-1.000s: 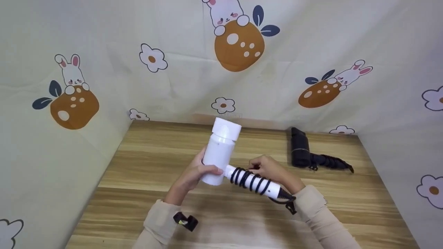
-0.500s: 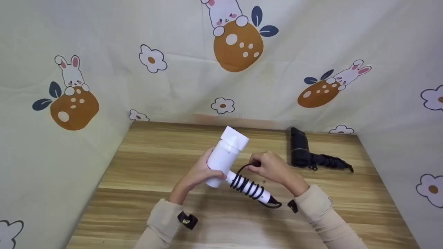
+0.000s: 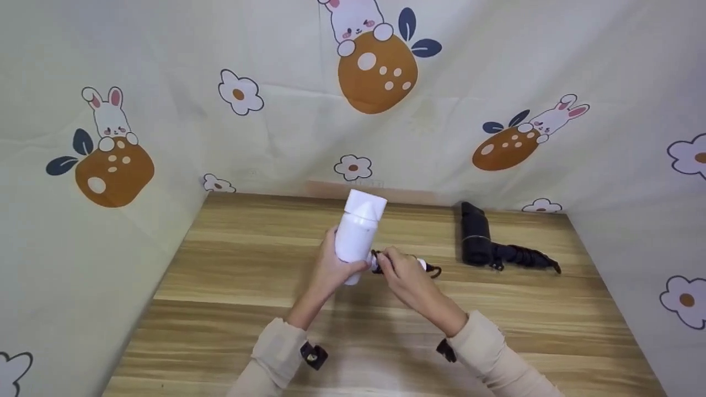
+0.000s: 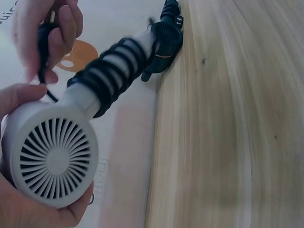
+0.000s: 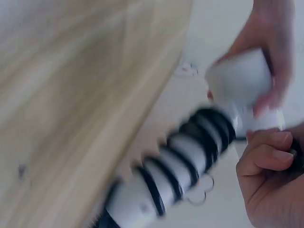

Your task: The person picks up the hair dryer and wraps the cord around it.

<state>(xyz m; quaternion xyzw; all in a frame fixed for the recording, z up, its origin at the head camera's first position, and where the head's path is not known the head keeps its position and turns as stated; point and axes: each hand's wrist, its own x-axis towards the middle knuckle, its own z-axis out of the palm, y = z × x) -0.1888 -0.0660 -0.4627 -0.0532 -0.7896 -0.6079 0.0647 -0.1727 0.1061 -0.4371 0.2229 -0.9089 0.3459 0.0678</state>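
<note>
My left hand (image 3: pixel 336 264) grips the body of a white hair dryer (image 3: pixel 357 234), which is held up over the table with its nozzle pointing away. In the left wrist view the vented rear of the dryer faces the camera. A black cord (image 5: pixel 199 130) is coiled around its handle. Beside the handle, my right hand (image 3: pixel 408 278) pinches the plug end of the cord, seen as a black plug (image 4: pixel 43 42) in the left wrist view. From the head view, the right hand hides most of the handle.
A black hair dryer (image 3: pixel 475 234) with its cord wrapped round the handle lies at the back right of the wooden table (image 3: pixel 231 264). A printed cloth (image 3: pixel 287 127) hangs behind the table and along both sides.
My right hand drew the plug end up off the handle, then came down and left across it. The white dryer tilted right and back, and its handle swung up toward level.
</note>
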